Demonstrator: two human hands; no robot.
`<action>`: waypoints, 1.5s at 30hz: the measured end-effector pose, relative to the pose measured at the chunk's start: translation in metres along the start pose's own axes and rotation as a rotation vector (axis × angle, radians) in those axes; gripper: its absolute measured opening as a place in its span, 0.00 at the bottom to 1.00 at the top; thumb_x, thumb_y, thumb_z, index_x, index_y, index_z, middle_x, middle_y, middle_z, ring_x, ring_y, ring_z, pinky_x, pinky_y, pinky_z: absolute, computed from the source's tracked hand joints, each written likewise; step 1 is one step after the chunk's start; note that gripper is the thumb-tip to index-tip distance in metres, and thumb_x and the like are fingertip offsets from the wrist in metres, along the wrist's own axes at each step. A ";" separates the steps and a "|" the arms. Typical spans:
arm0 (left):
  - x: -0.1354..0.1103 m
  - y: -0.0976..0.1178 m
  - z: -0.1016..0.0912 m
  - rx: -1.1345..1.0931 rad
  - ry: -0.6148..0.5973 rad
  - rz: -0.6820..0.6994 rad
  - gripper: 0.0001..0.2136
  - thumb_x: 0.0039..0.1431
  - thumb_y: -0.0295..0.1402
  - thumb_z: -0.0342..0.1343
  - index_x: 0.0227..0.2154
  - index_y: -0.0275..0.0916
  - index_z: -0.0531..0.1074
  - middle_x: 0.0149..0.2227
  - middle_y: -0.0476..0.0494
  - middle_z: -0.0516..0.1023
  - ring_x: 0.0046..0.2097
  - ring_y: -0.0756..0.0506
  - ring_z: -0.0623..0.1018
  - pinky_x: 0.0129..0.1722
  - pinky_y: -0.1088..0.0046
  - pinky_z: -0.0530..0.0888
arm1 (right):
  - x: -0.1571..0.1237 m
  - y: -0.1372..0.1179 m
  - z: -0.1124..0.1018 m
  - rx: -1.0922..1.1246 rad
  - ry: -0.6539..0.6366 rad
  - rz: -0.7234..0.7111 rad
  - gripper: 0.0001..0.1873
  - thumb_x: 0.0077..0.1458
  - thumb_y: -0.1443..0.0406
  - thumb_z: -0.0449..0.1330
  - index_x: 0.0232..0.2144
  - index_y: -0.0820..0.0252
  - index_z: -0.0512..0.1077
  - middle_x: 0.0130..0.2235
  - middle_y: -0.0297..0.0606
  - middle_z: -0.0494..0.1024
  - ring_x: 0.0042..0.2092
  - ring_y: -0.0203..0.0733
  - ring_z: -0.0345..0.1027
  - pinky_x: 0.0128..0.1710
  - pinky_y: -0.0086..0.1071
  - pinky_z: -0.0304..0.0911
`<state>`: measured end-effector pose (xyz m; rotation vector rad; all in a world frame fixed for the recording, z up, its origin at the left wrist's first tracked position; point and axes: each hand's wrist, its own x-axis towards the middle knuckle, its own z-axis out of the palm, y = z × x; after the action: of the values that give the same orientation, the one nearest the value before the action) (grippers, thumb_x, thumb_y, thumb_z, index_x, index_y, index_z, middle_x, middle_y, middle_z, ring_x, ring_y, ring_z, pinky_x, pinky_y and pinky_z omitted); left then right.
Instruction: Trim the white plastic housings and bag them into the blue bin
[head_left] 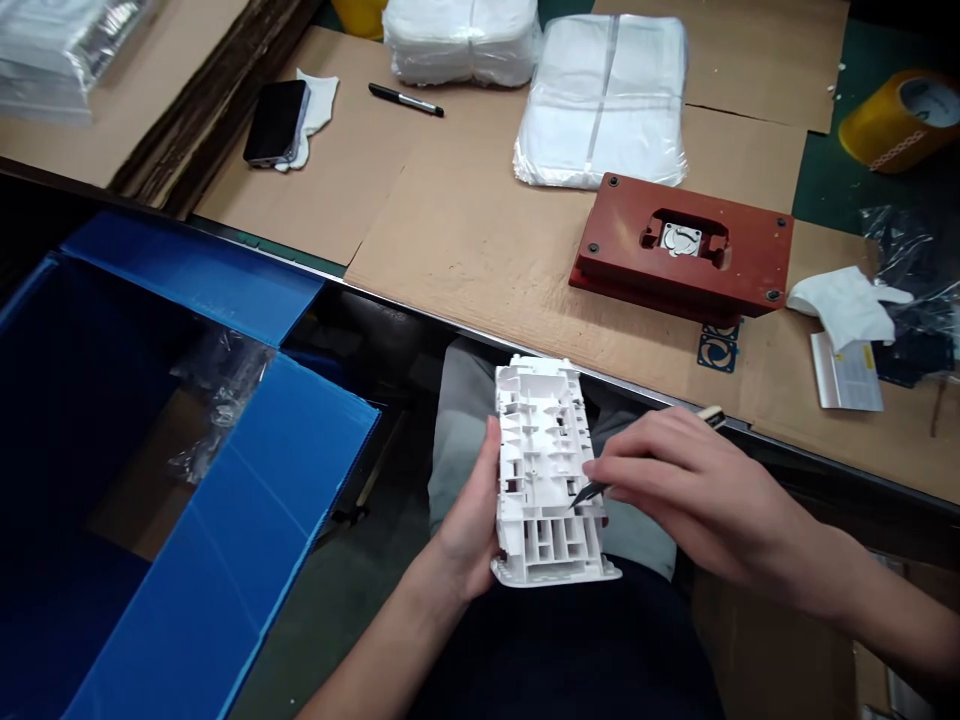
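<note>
My left hand (471,520) grips a white molded plastic housing (547,450) along its left side, above my lap. The ribbed inner face of the housing is turned up, with a row of slots near its lower end. In my right hand (682,480) is a slim craft knife (587,494), held like a pen. Its dark pointed tip meets or hovers just over the housing's lower right part; I cannot tell if it touches. Most of the knife's handle is hidden by the fingers, and its pale end (711,416) sticks out behind them.
A cardboard-covered bench (465,240) holds a red-brown fixture (682,245), bagged white stacks (604,100), a marker (406,100), a phone (276,122), a white glove (851,305) and a yellow tape roll (877,130). At left stands an open blue box (247,540) with clear plastic inside.
</note>
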<state>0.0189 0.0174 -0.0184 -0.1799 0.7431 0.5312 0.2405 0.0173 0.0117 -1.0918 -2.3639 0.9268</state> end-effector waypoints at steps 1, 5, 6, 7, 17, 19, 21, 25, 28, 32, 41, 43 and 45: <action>0.001 -0.001 0.000 -0.019 -0.028 -0.016 0.36 0.65 0.58 0.41 0.64 0.33 0.62 0.56 0.31 0.77 0.57 0.31 0.77 0.59 0.52 0.69 | 0.006 -0.001 -0.003 -0.018 -0.060 -0.083 0.18 0.65 0.74 0.52 0.53 0.56 0.71 0.45 0.41 0.76 0.42 0.41 0.68 0.42 0.37 0.62; 0.004 -0.004 0.000 -0.040 -0.077 -0.042 0.34 0.67 0.55 0.41 0.63 0.32 0.64 0.56 0.31 0.77 0.58 0.33 0.76 0.61 0.55 0.67 | 0.027 -0.009 -0.010 -0.006 -0.224 -0.289 0.21 0.65 0.72 0.51 0.57 0.56 0.69 0.44 0.42 0.74 0.43 0.43 0.64 0.45 0.40 0.58; 0.004 -0.005 0.000 -0.039 -0.081 -0.044 0.34 0.67 0.55 0.41 0.63 0.32 0.65 0.56 0.31 0.78 0.58 0.33 0.76 0.61 0.56 0.67 | 0.030 -0.011 -0.010 0.002 -0.241 -0.311 0.18 0.66 0.69 0.53 0.56 0.56 0.70 0.43 0.41 0.73 0.43 0.43 0.64 0.45 0.40 0.58; 0.003 -0.005 0.000 -0.039 -0.086 -0.046 0.34 0.68 0.55 0.41 0.62 0.31 0.65 0.55 0.31 0.78 0.58 0.33 0.76 0.61 0.56 0.67 | 0.033 -0.013 -0.010 0.008 -0.258 -0.323 0.16 0.66 0.66 0.55 0.55 0.56 0.71 0.42 0.41 0.73 0.43 0.43 0.63 0.45 0.40 0.57; 0.000 -0.007 -0.001 -0.085 -0.105 -0.117 0.34 0.67 0.56 0.40 0.61 0.32 0.67 0.52 0.31 0.80 0.55 0.33 0.78 0.58 0.55 0.70 | 0.036 -0.017 -0.004 0.056 -0.299 -0.329 0.19 0.63 0.57 0.61 0.53 0.57 0.73 0.42 0.39 0.73 0.43 0.43 0.63 0.47 0.40 0.57; 0.000 -0.007 0.000 -0.081 -0.090 -0.130 0.35 0.67 0.56 0.40 0.61 0.32 0.67 0.52 0.31 0.80 0.54 0.33 0.78 0.57 0.55 0.70 | 0.036 -0.018 -0.004 0.057 -0.310 -0.321 0.20 0.63 0.57 0.61 0.54 0.57 0.72 0.42 0.40 0.73 0.43 0.43 0.63 0.48 0.40 0.56; 0.000 -0.006 0.000 -0.076 -0.075 -0.134 0.35 0.67 0.57 0.40 0.61 0.32 0.67 0.51 0.31 0.80 0.54 0.33 0.78 0.57 0.54 0.70 | 0.036 -0.018 -0.003 0.052 -0.313 -0.323 0.20 0.64 0.58 0.60 0.55 0.57 0.72 0.43 0.40 0.73 0.44 0.43 0.62 0.48 0.41 0.56; 0.000 -0.005 -0.001 -0.059 -0.060 -0.137 0.35 0.67 0.57 0.40 0.61 0.32 0.67 0.50 0.30 0.81 0.52 0.33 0.80 0.58 0.55 0.69 | 0.033 -0.016 -0.001 0.036 -0.285 -0.346 0.19 0.64 0.57 0.60 0.54 0.58 0.73 0.41 0.40 0.72 0.43 0.43 0.61 0.48 0.41 0.56; 0.000 -0.005 -0.002 -0.042 -0.054 -0.132 0.35 0.67 0.57 0.41 0.62 0.31 0.66 0.49 0.29 0.81 0.51 0.33 0.80 0.57 0.56 0.69 | 0.031 -0.014 0.001 0.035 -0.262 -0.356 0.19 0.63 0.57 0.61 0.53 0.59 0.74 0.40 0.40 0.73 0.42 0.43 0.62 0.48 0.41 0.57; 0.000 -0.007 -0.003 -0.037 -0.061 -0.154 0.36 0.67 0.56 0.40 0.61 0.28 0.67 0.48 0.29 0.82 0.51 0.35 0.80 0.55 0.60 0.71 | 0.030 -0.013 0.003 0.027 -0.213 -0.359 0.17 0.62 0.57 0.62 0.50 0.58 0.76 0.38 0.39 0.73 0.40 0.42 0.62 0.45 0.39 0.57; -0.002 -0.004 -0.018 -0.135 -0.193 -0.052 0.31 0.65 0.50 0.49 0.63 0.34 0.64 0.53 0.33 0.80 0.56 0.32 0.77 0.59 0.54 0.68 | 0.020 0.001 0.003 0.275 0.016 -0.233 0.16 0.61 0.64 0.64 0.52 0.60 0.76 0.43 0.42 0.74 0.43 0.42 0.67 0.45 0.39 0.61; -0.002 -0.002 -0.024 -0.125 -0.205 0.010 0.33 0.60 0.51 0.55 0.63 0.37 0.65 0.51 0.34 0.80 0.55 0.31 0.78 0.58 0.51 0.69 | 0.013 0.006 0.006 0.285 0.166 -0.076 0.17 0.63 0.70 0.60 0.54 0.57 0.75 0.43 0.41 0.74 0.43 0.40 0.68 0.44 0.36 0.63; 0.001 -0.001 -0.027 -0.096 -0.176 0.101 0.38 0.53 0.54 0.63 0.62 0.40 0.65 0.48 0.36 0.82 0.51 0.32 0.80 0.54 0.52 0.72 | 0.005 0.011 0.012 0.279 0.308 0.123 0.21 0.63 0.72 0.59 0.57 0.52 0.73 0.44 0.38 0.76 0.44 0.38 0.70 0.44 0.32 0.65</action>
<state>0.0042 0.0084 -0.0387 -0.1827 0.5578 0.6708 0.2360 0.0217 -0.0041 -1.1803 -1.8760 1.0130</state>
